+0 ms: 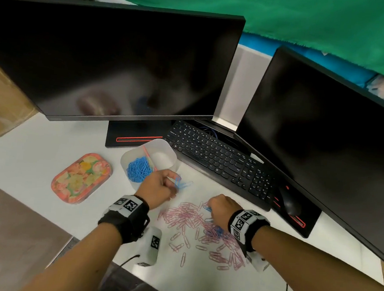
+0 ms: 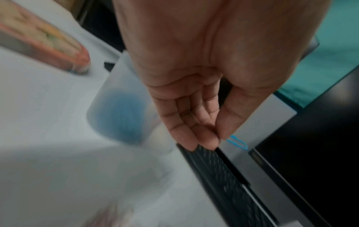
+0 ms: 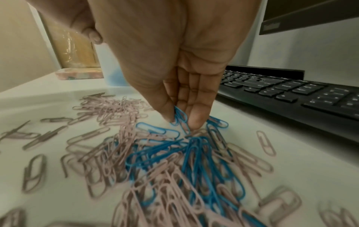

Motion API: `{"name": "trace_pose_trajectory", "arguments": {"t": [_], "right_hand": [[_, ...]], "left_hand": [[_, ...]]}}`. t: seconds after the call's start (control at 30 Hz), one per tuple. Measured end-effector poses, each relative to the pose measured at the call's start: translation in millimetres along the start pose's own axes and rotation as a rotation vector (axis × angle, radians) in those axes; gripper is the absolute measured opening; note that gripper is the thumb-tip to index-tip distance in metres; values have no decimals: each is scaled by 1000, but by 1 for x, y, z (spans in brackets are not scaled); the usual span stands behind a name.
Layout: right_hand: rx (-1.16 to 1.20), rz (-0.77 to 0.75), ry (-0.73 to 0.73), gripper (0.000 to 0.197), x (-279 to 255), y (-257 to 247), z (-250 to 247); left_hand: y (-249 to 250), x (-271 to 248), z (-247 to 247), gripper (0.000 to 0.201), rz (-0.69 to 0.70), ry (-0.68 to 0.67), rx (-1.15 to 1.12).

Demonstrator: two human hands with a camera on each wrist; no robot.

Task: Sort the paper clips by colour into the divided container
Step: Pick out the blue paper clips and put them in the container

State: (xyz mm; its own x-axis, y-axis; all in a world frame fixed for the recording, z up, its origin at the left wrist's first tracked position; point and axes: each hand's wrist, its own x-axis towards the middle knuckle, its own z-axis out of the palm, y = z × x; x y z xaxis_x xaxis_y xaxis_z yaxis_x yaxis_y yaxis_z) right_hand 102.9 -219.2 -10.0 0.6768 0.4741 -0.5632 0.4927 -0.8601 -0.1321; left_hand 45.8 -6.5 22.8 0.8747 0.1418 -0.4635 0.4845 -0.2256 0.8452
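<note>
A translucent divided container [image 1: 174, 154] stands in front of the left monitor. Its left compartment holds a heap of blue clips [image 1: 139, 169]; the right compartment looks empty. My left hand [image 1: 172, 185] hovers just right of the container and pinches a few blue clips [image 1: 181, 184] between thumb and fingers; one of these blue clips [image 2: 238, 143] pokes out past my left hand [image 2: 219, 138]. A mixed pile of pink clips [image 1: 188, 217] and blue clips [image 3: 194, 155] lies on the desk. Over it, my right hand [image 3: 182, 122] pinches a blue clip [image 3: 181, 118].
A flowered lid [image 1: 82, 178] lies left of the container. A black keyboard [image 1: 219, 161] and mouse [image 1: 289, 202] sit behind the pile, with two dark monitors beyond. A white tagged device [image 1: 153, 247] rests near the desk's front edge.
</note>
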Motion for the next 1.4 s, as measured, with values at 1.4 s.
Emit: {"name": "trace_pose_trajectory", "arguments": {"t": [1.4], "right_hand": [[522,258,238,24,-19,41,-23]], "left_hand": [[1,23,74,24,248,-195,801]]}}
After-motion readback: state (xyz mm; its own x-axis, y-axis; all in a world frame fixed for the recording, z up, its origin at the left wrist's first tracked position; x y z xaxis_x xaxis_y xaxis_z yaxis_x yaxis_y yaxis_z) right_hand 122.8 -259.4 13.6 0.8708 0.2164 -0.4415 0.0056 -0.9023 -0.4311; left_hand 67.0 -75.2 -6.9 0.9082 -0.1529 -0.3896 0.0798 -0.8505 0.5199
